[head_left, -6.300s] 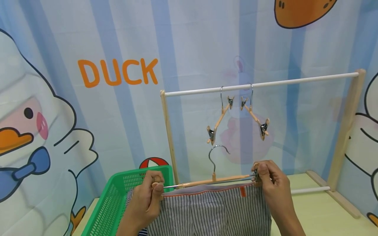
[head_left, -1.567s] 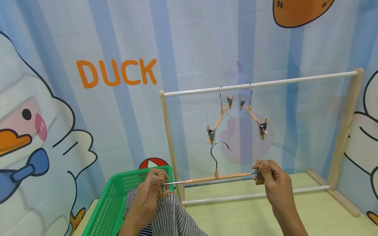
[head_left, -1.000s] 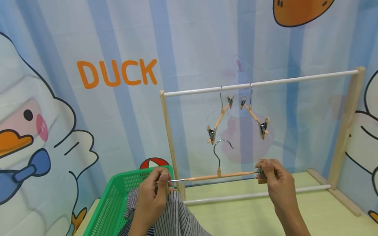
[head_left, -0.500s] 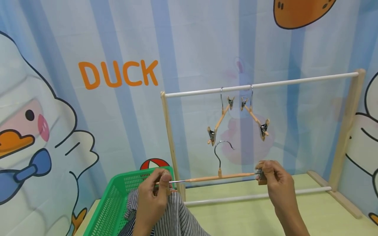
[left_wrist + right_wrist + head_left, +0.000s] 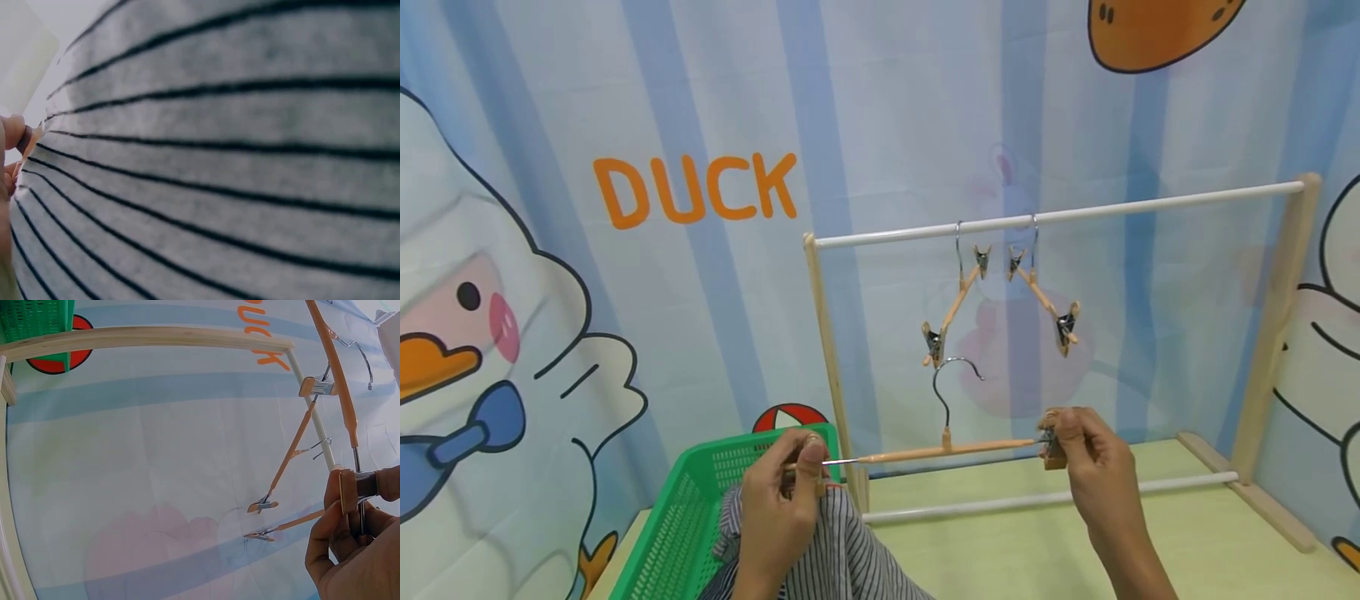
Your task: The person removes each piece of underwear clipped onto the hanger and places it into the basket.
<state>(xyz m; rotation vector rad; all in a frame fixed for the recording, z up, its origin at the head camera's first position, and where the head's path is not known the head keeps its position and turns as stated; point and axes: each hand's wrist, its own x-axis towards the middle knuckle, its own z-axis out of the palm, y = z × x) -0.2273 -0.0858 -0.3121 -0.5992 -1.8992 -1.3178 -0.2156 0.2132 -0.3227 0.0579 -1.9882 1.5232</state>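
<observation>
A clip hanger (image 5: 917,454), with an orange bar and metal hook, is held level between my two hands in the head view. My left hand (image 5: 782,512) pinches its left clip, mostly hidden by the thumb. Just under that clip hangs one corner of a striped garment (image 5: 857,550) with orange edging; whether the clip bites it cannot be seen. Stripes of the garment fill the left wrist view. My right hand (image 5: 1097,467) pinches the right clip (image 5: 356,487) between thumb and fingers, with no cloth in it.
Behind stands a rack with a white rail (image 5: 1105,208) and wooden posts. Two more clip hangers (image 5: 962,300) hang there at angles. A green basket (image 5: 655,517) holding striped cloth is at the left, on a pale yellow table (image 5: 1195,542).
Earliest, the garment's top edge stretched along the hanger to both clips; its right end has since come off and drooped left. Lately the left thumb moved over the clip; the hanger shifted slightly.
</observation>
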